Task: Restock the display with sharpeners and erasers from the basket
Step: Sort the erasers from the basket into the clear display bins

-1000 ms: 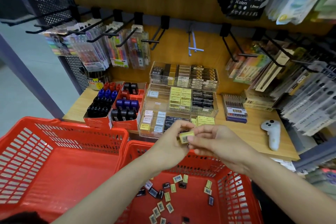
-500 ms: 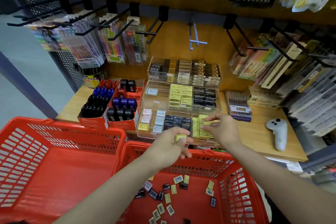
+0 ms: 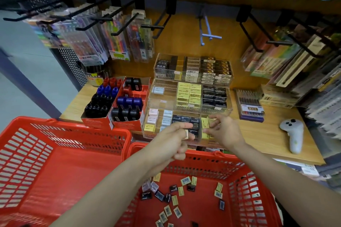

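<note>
Even, fairly bright overhead lighting is recorded; shadows are soft and short. Strong wide-angle distortion is noted: the shelf (image 3: 258, 134) edge and hooks (image 3: 160, 24) are bowed toward the corners. Slight motion blur is seen throughout, heaviest at the top right. Faint glare is observed on the clear trays (image 3: 228, 112).
</note>
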